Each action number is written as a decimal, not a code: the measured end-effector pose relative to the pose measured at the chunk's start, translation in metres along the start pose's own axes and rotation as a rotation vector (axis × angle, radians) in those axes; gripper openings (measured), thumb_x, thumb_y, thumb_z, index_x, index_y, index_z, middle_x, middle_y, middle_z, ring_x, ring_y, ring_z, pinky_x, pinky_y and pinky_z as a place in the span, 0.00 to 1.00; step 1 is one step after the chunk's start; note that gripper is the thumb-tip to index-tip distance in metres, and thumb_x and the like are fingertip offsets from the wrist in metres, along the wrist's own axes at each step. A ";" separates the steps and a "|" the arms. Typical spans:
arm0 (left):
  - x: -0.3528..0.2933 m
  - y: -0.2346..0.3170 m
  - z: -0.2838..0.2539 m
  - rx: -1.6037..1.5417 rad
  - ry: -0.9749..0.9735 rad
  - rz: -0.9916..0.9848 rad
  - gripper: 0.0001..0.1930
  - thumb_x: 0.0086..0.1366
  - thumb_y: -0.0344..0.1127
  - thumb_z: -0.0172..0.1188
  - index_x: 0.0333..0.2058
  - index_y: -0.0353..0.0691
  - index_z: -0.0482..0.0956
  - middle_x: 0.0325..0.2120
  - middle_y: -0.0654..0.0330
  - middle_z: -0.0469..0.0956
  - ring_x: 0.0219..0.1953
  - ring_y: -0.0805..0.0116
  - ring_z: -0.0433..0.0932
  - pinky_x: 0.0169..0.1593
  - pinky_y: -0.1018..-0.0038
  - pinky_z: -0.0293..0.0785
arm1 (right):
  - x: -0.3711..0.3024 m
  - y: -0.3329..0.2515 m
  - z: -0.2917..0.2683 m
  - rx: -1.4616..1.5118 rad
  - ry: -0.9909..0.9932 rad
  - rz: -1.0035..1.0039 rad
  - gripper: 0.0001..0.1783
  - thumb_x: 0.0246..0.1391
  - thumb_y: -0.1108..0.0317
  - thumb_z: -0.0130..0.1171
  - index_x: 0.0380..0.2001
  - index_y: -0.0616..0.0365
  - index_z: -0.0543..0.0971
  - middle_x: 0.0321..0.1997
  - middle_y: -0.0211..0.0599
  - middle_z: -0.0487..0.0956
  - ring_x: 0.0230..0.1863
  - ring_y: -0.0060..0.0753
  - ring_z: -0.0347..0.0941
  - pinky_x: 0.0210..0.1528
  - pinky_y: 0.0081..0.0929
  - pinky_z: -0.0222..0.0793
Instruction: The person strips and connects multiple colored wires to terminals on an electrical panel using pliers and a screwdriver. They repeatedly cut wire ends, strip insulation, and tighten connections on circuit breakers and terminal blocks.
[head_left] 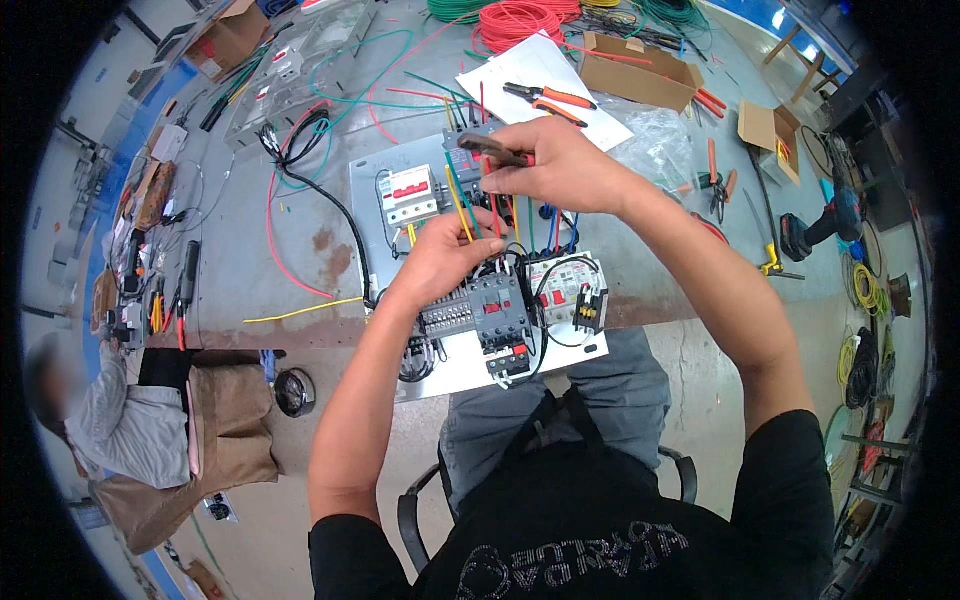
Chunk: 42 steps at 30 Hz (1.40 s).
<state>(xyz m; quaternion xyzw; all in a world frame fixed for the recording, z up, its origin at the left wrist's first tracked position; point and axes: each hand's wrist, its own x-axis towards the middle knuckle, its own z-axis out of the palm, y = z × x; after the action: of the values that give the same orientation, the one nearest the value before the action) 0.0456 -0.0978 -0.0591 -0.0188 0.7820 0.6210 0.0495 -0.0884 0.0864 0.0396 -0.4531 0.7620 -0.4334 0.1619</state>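
"Where's the work?"
"Centre: thin yellow, green and red insulated wires (459,203) rise above a white metal mounting plate (462,372) overhanging the grey table's (300,235) near edge."
"Hands?"
"The left hand (443,257) curls its fingers among them; whether they pinch one, I can't tell. The right hand (565,165) grips a slim dark hand tool (484,146)."
"Which step?"
"Wiring, probably; the next move calls for steadying one wire."
"Beyond?"
"Orange-handled pliers (568,97), far side."
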 end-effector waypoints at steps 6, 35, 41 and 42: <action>-0.001 0.004 -0.001 0.031 -0.003 0.036 0.05 0.69 0.26 0.68 0.42 0.35 0.84 0.37 0.67 0.84 0.40 0.79 0.80 0.48 0.77 0.78 | 0.003 0.002 -0.005 0.060 -0.013 0.101 0.08 0.59 0.67 0.72 0.35 0.60 0.84 0.31 0.26 0.81 0.37 0.19 0.73 0.42 0.27 0.70; -0.004 0.021 -0.008 -0.128 0.014 0.117 0.14 0.76 0.31 0.62 0.55 0.30 0.82 0.45 0.54 0.88 0.50 0.67 0.86 0.58 0.69 0.80 | 0.001 -0.018 -0.008 -0.153 -0.047 -0.022 0.19 0.56 0.54 0.70 0.35 0.61 0.85 0.26 0.47 0.80 0.30 0.45 0.77 0.38 0.39 0.71; 0.002 0.018 -0.007 -0.105 0.069 0.156 0.15 0.76 0.35 0.62 0.55 0.32 0.84 0.41 0.56 0.89 0.45 0.69 0.86 0.51 0.72 0.81 | -0.002 -0.008 -0.022 -0.153 0.035 -0.046 0.26 0.66 0.44 0.62 0.42 0.60 0.86 0.29 0.48 0.80 0.32 0.43 0.76 0.38 0.41 0.70; 0.001 0.022 -0.005 -0.121 0.072 0.153 0.15 0.76 0.35 0.62 0.55 0.32 0.84 0.41 0.56 0.89 0.45 0.69 0.86 0.50 0.72 0.81 | -0.004 -0.005 -0.032 -0.290 0.071 -0.033 0.27 0.67 0.43 0.61 0.44 0.59 0.86 0.29 0.45 0.80 0.32 0.43 0.75 0.38 0.41 0.69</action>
<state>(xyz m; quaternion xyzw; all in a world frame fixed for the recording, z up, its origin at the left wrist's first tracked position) 0.0424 -0.0979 -0.0366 0.0155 0.7436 0.6679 -0.0275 -0.1039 0.1052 0.0618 -0.4683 0.8145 -0.3371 0.0605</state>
